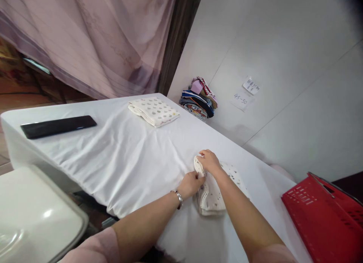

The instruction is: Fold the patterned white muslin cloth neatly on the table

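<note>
A small cream cloth with a dotted pattern [211, 195], folded into layers, lies near the front of the white-covered table [121, 153]. My left hand [191, 183], with a silver bracelet on its wrist, pinches the cloth's left edge. My right hand [210, 161] grips the cloth's far upper corner with fingers curled. Both forearms reach in from the bottom of the head view, the right one crossing over part of the cloth.
A folded cream cloth with grey prints [154, 111] lies at the table's far side. A black flat device [58, 126] rests at the left. A stack of colourful clothes [198, 98] sits against the wall. A red basket [326, 213] stands at the right, a white lid [34, 213] at the lower left.
</note>
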The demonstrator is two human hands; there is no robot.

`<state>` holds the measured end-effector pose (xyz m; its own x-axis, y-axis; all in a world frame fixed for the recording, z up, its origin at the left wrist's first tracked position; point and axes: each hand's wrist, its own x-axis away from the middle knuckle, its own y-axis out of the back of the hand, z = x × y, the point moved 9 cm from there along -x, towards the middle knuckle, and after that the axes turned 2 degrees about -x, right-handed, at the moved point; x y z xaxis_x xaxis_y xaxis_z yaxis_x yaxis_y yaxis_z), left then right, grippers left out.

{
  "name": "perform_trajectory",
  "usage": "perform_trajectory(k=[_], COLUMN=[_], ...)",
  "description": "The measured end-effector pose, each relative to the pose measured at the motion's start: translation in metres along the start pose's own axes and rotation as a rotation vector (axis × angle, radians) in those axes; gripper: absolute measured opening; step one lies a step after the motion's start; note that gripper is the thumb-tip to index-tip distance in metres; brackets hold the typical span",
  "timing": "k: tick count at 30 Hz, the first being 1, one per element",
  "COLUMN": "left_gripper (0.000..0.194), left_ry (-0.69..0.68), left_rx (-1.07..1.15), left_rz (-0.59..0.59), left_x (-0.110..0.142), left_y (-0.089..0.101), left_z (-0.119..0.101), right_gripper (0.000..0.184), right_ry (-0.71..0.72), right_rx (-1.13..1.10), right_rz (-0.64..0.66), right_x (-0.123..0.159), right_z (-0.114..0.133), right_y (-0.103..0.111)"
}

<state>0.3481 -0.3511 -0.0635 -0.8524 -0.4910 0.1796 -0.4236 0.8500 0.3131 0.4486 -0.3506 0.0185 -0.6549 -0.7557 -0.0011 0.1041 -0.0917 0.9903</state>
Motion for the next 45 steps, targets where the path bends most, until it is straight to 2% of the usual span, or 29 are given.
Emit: perform_trajectory(k=[3,8,12,17,27,34,41,45], left_gripper=[0.023,0.023,0.022,0.023,0.023,0.026,0.018,0.018], left_ry=[0.008,-0.005,-0.033,-0.015,-0.017,-0.005,-0.014,-0.002], left_rx=[0.013,-0.001,0.018,0.031,0.012,0.014,-0.016,-0.045], left_rz=[0.005,-0.016,-0.004,0.017,0.004,0.005,0.024,0.023], left_x=[-0.001,-0.001,0.000,0.001,0.002,0.003,0.000,-0.003], left_y=[-0.002,-0.001,-0.003,-0.003,-0.001,-0.002,-0.004,-0.005], left_z=[0.003,0.004,0.001,0.001,-0.001,0.000,0.003,0.005], right_gripper=[0.037,0.031,0.022,0.032,0.029,0.035,0.032,0.036], right_ry=[-0.010,-0.019,-0.028,-0.012,-0.012,0.004,0.118,0.144], right_rx=[0.122,0.208,0.259,0.260,0.318,0.361,0.258,0.149], right_rz=[0.127,0.256,0.323,0.367,0.384,0.344,0.355,0.306], right_x=[-0.019,-0.030,-0.031,-0.037,-0.034,-0.030,-0.042,-0.048], right_z=[0.007,0.014,0.018,0.019,0.028,0.032,0.034,0.026], right_y=[-0.011,-0.025,-0.030,-0.032,-0.050,-0.050,-0.057,-0.053])
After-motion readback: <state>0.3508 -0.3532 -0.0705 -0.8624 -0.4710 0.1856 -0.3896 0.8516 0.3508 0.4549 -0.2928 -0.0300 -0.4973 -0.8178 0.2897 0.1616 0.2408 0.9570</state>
